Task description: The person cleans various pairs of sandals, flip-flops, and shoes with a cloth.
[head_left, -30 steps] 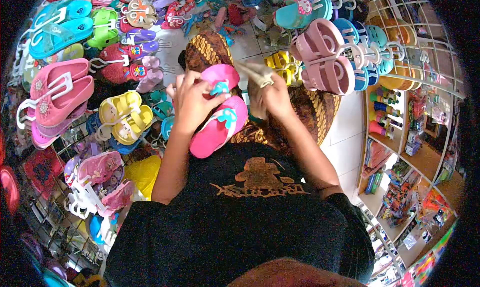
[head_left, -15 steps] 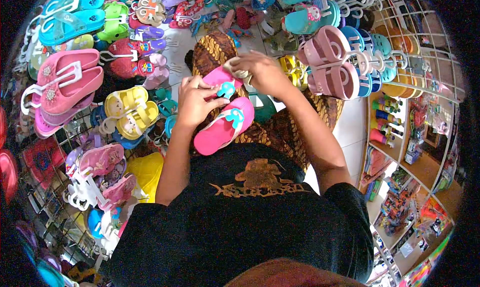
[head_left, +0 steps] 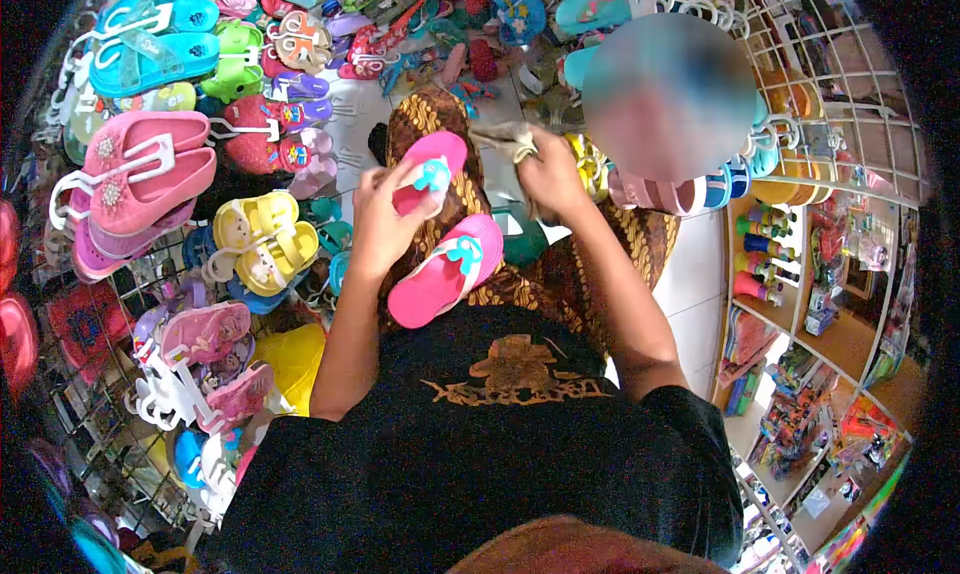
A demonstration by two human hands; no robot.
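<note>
My left hand (head_left: 378, 222) is closed around a pink flip-flop (head_left: 446, 154) with a blue ornament on its strap, raised above my lap. Its mate, a matching pink flip-flop (head_left: 422, 294), lies tilted on my brown patterned garment (head_left: 425, 119), close to my black shirt. Bunched in my right hand (head_left: 553, 179) is a greyish-beige cloth (head_left: 512, 140), held apart from the flip-flop, to its right. The cloth's far end is smeared by motion.
Pink shoes (head_left: 150, 169) and yellow sandals (head_left: 265, 236) hang on white hangers at the left. More footwear lies ahead on the tiled floor. On the right, a wire rack (head_left: 850, 94) and shelves (head_left: 800, 319) hold goods. A blurred patch covers some hanging sandals.
My right hand has moved away from the flip-flop to the right, taking the cloth with it. The held flip-flop has turned more upright and shifted slightly left; the other stays on my lap.
</note>
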